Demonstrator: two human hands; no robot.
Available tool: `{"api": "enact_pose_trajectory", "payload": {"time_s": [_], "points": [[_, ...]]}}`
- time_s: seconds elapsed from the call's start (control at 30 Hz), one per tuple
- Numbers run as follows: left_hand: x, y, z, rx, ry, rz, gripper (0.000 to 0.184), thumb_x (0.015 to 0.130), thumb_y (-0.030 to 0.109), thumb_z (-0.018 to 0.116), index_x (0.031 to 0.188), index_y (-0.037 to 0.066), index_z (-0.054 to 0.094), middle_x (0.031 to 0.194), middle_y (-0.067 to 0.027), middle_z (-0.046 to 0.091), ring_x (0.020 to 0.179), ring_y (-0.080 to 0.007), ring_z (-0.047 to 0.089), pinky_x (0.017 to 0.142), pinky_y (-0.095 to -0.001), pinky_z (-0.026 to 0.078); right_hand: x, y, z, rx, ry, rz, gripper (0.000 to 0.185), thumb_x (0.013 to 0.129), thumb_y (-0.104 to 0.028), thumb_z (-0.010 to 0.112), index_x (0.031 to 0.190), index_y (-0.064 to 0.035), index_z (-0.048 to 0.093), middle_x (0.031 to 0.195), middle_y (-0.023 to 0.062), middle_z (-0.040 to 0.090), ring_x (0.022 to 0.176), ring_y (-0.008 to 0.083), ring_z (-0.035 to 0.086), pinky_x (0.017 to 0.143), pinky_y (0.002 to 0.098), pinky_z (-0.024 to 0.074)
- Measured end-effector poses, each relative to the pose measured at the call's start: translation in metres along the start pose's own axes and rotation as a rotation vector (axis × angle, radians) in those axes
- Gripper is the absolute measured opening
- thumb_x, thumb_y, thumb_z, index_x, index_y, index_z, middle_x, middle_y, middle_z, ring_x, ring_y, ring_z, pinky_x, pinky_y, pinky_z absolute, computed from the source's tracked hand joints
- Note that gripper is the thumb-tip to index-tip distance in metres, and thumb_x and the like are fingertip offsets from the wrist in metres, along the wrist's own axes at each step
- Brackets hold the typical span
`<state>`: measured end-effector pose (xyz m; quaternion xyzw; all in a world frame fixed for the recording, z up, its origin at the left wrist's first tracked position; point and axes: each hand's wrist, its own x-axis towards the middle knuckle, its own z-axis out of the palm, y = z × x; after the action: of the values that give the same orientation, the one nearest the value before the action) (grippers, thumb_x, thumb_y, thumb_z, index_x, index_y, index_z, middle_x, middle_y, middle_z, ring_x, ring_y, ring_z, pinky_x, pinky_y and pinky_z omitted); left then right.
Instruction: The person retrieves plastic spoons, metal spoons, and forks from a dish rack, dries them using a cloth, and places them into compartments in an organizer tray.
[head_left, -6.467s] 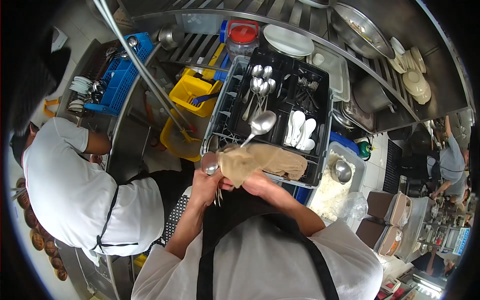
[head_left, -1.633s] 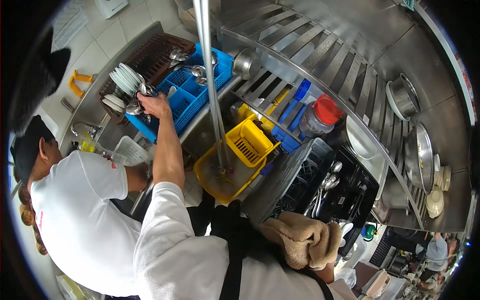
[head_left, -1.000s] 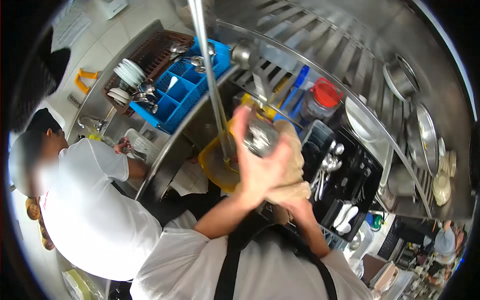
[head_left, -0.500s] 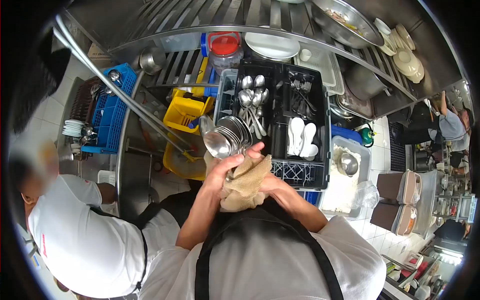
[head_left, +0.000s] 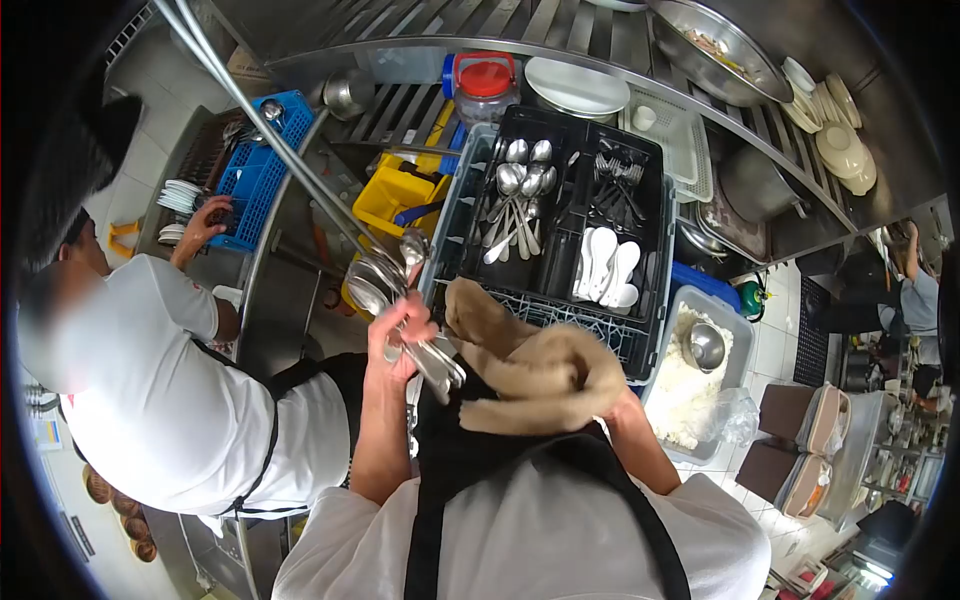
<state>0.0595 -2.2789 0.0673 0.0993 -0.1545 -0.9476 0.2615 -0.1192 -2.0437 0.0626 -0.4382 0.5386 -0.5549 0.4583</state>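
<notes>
My left hand is closed around a bunch of metal spoons, their bowls pointing up and away and their handles sticking out to the right. To its right, a tan cloth hangs bunched and slightly blurred from my right hand, whose fingers are mostly hidden by it. Just beyond both hands stands a black cutlery tray. Its compartments hold metal spoons, forks and white spoons.
On the left, a co-worker's hand is at a blue basket. A yellow bin stands left of the tray. A tub of white food with a metal bowl is on the right. A slatted metal shelf spans the back.
The cloth has come away from the spoons, to the right with my right hand. My left hand has moved left, carrying the spoons. A co-worker's hand now shows at the blue basket.
</notes>
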Motion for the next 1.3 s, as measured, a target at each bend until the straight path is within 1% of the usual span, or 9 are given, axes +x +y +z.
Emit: {"api": "enact_pose_trajectory", "payload": {"time_s": [0.13, 0.3, 0.5, 0.63, 0.73, 0.77, 1.0, 1.13, 1.3], "points": [[-0.024, -0.005, 0.042, 0.941, 0.064, -0.235, 0.053, 0.080, 0.005, 0.065, 0.126, -0.013, 0.046, 0.060, -0.0084, 0.058, 0.047, -0.0135, 0.052, 0.049, -0.0234, 0.042, 0.053, 0.004, 0.020, -0.118, 0.182, -0.107, 0.029, 0.083, -0.013, 0.063, 0.110, -0.0024, 0.058, 0.098, 0.0068, 0.062, 0.089, 0.0161, 0.061, 0.078, 0.0303, 0.0506], [-0.043, -0.026, 0.060, 1.913, -0.263, -0.336, 0.089, 0.075, -0.005, 0.063, 0.148, 0.009, 0.015, 0.103, -0.0300, 0.061, 0.100, -0.0491, 0.056, 0.084, -0.0474, 0.045, 0.102, 0.003, 0.026, -0.224, 0.230, -0.203, 0.023, 0.082, -0.008, 0.061, 0.104, -0.0016, 0.059, 0.096, 0.0065, 0.064, 0.087, 0.0151, 0.063, 0.076, 0.0302, 0.0521], [-0.073, -0.005, 0.043, 1.055, 0.166, -0.188, 0.069, 0.084, 0.008, 0.068, 0.140, 0.003, 0.029, 0.085, -0.0105, 0.065, 0.063, -0.0135, 0.062, 0.054, -0.0270, 0.050, 0.118, 0.022, -0.010, -0.327, 0.759, -0.229, 0.025, 0.088, -0.007, 0.049, 0.108, 0.0015, 0.061, 0.106, 0.0144, 0.066, 0.097, 0.0258, 0.064, 0.082, 0.0379, 0.0517], [-0.068, 0.025, -0.054, 0.631, 0.509, -0.135, 0.013, 0.088, 0.007, 0.064, 0.096, -0.002, 0.058, 0.074, -0.0066, 0.060, 0.052, -0.0114, 0.053, 0.047, -0.0223, 0.043, 0.088, -0.008, -0.026, -0.123, 0.864, 0.003, 0.025, 0.091, -0.010, 0.051, 0.111, -0.0002, 0.061, 0.108, 0.0124, 0.065, 0.102, 0.0235, 0.062, 0.086, 0.0376, 0.0507], [-0.049, 0.029, -0.068, 0.232, 0.518, -0.124, 0.023, 0.094, 0.025, 0.060, 0.098, 0.003, 0.056, 0.069, -0.0035, 0.055, 0.059, -0.0145, 0.054, 0.059, -0.0285, 0.049, 0.061, 0.066, -0.034, -1.028, 0.406, -0.151, 0.026, 0.090, -0.015, 0.058, 0.113, -0.0020, 0.059, 0.112, 0.0098, 0.062, 0.103, 0.0201, 0.060, 0.087, 0.0327, 0.0505], [-0.046, 0.021, -0.056, 0.188, 0.559, -0.119, 0.023, 0.096, 0.028, 0.057, 0.099, 0.005, 0.056, 0.070, -0.0029, 0.056, 0.059, -0.0156, 0.054, 0.064, -0.0320, 0.050, 0.063, 0.046, -0.001, -0.301, 0.501, -0.016, 0.026, 0.087, -0.013, 0.063, 0.111, -0.0032, 0.059, 0.108, 0.0077, 0.062, 0.099, 0.0199, 0.060, 0.087, 0.0323, 0.0502], [-0.055, -0.005, -0.071, 0.276, 0.488, -0.323, 0.019, 0.096, 0.018, 0.050, 0.098, 0.000, 0.053, 0.081, -0.0123, 0.061, 0.080, -0.0231, 0.063, 0.078, -0.0382, 0.053, 0.042, 0.051, 0.081, -0.163, 0.369, 0.120, 0.048, 0.089, -0.011, 0.062, 0.133, -0.0043, 0.043, 0.131, 0.0098, 0.049, 0.120, 0.0201, 0.048, 0.106, 0.0338, 0.0375], [-0.055, 0.004, -0.086, 0.414, 0.489, -0.271, 0.016, 0.093, 0.015, 0.057, 0.096, 0.000, 0.056, 0.083, -0.0132, 0.064, 0.076, -0.0221, 0.065, 0.071, -0.0359, 0.056, 0.060, -0.014, 0.009, -0.390, 0.501, -0.066, 0.017, 0.091, -0.015, 0.059, 0.099, -0.0003, 0.062, 0.094, 0.0083, 0.065, 0.082, 0.0157, 0.064, 0.068, 0.0289, 0.0545], [-0.040, 0.017, -0.073, 0.679, 0.514, -0.217, 0.024, 0.086, 0.019, 0.068, 0.095, 0.000, 0.057, 0.081, -0.0168, 0.067, 0.068, -0.0234, 0.068, 0.061, -0.0351, 0.058, 0.057, 0.009, 0.014, -0.020, 0.391, -0.037, 0.021, 0.085, -0.010, 0.065, 0.103, -0.0011, 0.059, 0.100, 0.0062, 0.062, 0.088, 0.0132, 0.060, 0.078, 0.0274, 0.0519]]}}
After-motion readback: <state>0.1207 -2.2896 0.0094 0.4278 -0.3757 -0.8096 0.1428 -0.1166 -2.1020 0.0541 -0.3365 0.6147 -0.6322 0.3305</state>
